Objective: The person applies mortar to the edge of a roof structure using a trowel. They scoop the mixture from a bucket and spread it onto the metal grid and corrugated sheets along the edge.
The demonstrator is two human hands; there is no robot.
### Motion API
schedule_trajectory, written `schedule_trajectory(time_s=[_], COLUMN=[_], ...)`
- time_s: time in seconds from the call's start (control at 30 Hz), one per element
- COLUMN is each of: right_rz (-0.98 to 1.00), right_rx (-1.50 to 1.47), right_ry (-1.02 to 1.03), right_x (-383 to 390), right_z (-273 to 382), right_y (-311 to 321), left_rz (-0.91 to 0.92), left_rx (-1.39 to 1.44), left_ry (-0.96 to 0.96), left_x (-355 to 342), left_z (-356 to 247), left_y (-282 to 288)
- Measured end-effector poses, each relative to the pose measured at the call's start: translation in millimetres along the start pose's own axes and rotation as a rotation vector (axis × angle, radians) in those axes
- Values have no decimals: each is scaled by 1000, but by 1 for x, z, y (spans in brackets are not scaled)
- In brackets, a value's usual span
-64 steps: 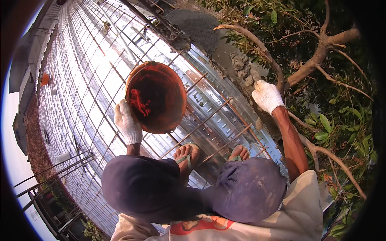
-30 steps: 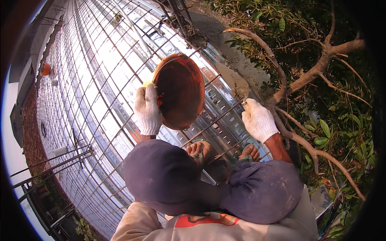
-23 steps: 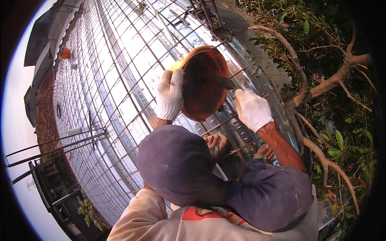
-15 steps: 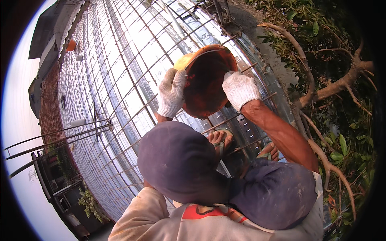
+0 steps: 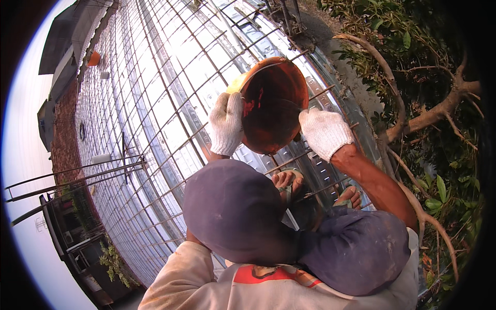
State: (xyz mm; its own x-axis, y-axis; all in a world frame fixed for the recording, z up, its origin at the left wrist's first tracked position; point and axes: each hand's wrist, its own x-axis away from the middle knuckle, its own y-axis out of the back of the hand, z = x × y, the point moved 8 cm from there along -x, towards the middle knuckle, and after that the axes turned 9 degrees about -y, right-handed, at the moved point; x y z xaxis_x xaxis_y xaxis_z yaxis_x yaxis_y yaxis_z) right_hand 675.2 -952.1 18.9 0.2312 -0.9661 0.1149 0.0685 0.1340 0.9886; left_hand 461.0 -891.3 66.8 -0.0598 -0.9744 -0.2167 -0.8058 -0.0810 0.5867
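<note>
Both hands on the orange bowl-shaped pan (image 5: pixel 274 103) — my left hand (image 5: pixel 226 123) clamps its near rim from one side, my right hand (image 5: pixel 324 132) closes on the opposite edge, so the weight is shared and the pan cannot twist. It sits tilted, hollow facing me, out in front over the rebar grid (image 5: pixel 155 103) laid on metal decking. I squat with sandalled feet (image 5: pixel 289 181) on the bars — the gloves spare my palms from the rough rim.

Bowl (image 5: pixel 274 106) — now in both hands
</note>
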Motion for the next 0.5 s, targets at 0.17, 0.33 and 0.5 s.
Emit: schedule_trajectory(time_s=[0.17, 0.33, 0.5], right_rz=[-299, -66, -39], right_rx=[438, 429, -14], right_ry=[-89, 92, -54], right_x=[-27, -14, -8], right_z=[2, 21, -9], right_y=[9, -37, -4], left_rz=[117, 168, 133], left_rx=[-15, -14, -28], left_ry=[-78, -53, -9], left_x=[-4, 3, 19], left_z=[-14, -8, -10], left_y=[-12, -24, -22])
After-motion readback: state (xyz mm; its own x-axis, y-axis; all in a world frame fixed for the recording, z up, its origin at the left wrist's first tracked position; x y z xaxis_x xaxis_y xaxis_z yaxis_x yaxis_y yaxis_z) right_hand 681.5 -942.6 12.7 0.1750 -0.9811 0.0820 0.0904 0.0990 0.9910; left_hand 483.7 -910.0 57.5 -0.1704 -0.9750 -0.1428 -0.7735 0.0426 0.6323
